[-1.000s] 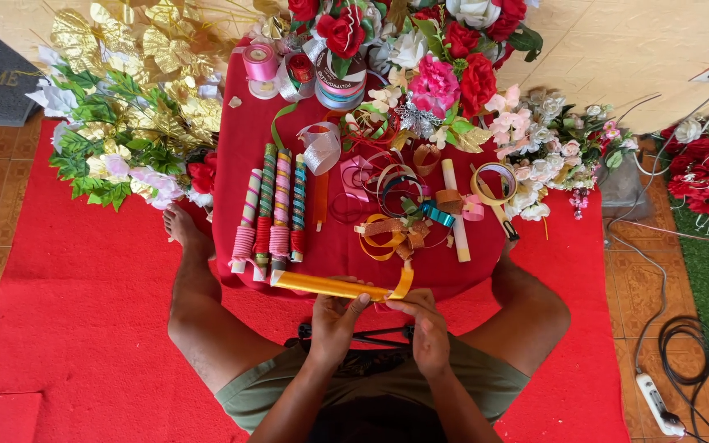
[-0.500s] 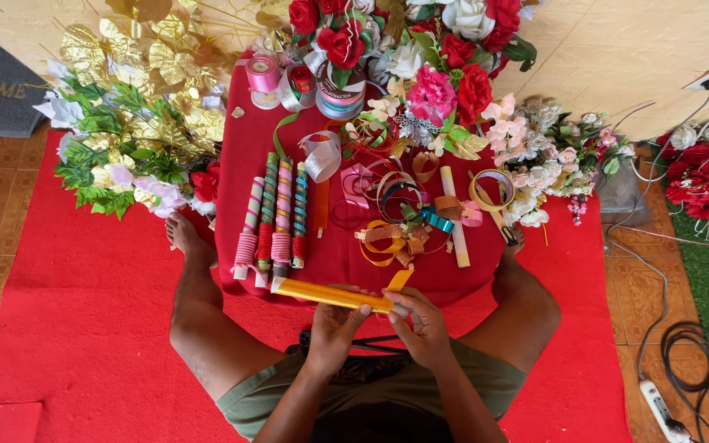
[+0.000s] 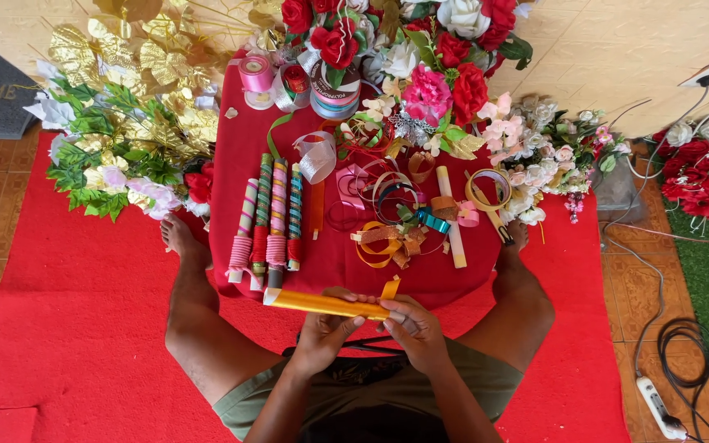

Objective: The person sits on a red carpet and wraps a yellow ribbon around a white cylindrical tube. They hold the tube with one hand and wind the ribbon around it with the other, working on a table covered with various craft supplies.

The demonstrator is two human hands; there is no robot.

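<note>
The left hand (image 3: 327,326) is closing its fingers around the middle of a gold-wrapped stick (image 3: 322,303), thumb lying along the near side. The right hand (image 3: 414,326) is pinching the stick's right end, where a loose tail of gold ribbon (image 3: 390,288) is sticking up at about one o'clock from the fingertips. The stick is lying almost level, its pale bare tip pointing toward nine o'clock, just at the near edge of the red-covered table (image 3: 240,156).

Beyond the hands, at eleven o'clock, four ribbon-wrapped sticks (image 3: 270,221) are lying side by side, running toward twelve. At one o'clock a heap of curled ribbon scraps (image 3: 391,238) is sitting beside a plain cream stick (image 3: 451,217).

Farther off at twelve, ribbon spools (image 3: 331,90) are standing near a pink spool (image 3: 256,75), with red and pink artificial flowers (image 3: 445,82) crowding behind. Gold leaves (image 3: 149,66) are spreading at ten o'clock, and pale flowers (image 3: 543,148) at two. The person's bare feet are resting either side of the table on a red mat (image 3: 67,328).
</note>
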